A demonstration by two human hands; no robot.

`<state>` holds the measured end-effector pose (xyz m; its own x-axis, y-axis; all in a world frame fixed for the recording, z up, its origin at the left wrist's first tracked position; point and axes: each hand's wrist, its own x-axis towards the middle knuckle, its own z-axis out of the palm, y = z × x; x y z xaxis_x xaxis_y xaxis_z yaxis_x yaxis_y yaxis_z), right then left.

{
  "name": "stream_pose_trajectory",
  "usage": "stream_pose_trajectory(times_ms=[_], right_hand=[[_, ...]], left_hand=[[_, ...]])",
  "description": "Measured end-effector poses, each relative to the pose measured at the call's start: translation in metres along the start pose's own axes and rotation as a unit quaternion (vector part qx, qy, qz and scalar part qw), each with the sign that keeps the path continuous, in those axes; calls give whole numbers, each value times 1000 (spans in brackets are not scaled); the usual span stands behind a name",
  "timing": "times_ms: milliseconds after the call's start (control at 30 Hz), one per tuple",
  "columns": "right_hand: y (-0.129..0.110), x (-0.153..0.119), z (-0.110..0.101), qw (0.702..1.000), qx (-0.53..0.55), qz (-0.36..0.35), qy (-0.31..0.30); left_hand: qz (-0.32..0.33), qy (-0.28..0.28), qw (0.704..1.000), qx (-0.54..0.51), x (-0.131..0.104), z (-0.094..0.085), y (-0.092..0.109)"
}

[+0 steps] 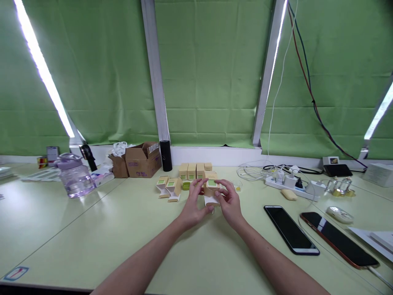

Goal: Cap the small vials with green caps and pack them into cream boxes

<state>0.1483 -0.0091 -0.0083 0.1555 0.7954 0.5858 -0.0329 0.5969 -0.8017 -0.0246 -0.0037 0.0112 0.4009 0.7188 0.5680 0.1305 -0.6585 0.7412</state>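
Small carton (pixel 211 189), held between left hand (pixel 194 208) and right hand (pixel 230 203), white flap (pixel 210 200) toward the near table edge (pixel 211 290).

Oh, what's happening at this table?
Someone sits or stands here, with the left hand and right hand around a small box, its flap hanging open toward them. Two more open boxes stand to the left, beside a green container, with a row of boxes behind. Off to the right, two phones lie on the table, untouched.
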Motion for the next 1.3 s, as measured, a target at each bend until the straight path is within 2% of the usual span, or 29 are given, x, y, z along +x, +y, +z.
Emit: stream_pose_trajectory(times_ms=[867,1300], right_hand=[[-7,-6,0,998,-3,-15,-64],[-5,-8,1,997,-2,-26,-74]], left_hand=[[-38,64,988,-139,4,1,-12],[-39,86,986,-135,5,2,-19]])
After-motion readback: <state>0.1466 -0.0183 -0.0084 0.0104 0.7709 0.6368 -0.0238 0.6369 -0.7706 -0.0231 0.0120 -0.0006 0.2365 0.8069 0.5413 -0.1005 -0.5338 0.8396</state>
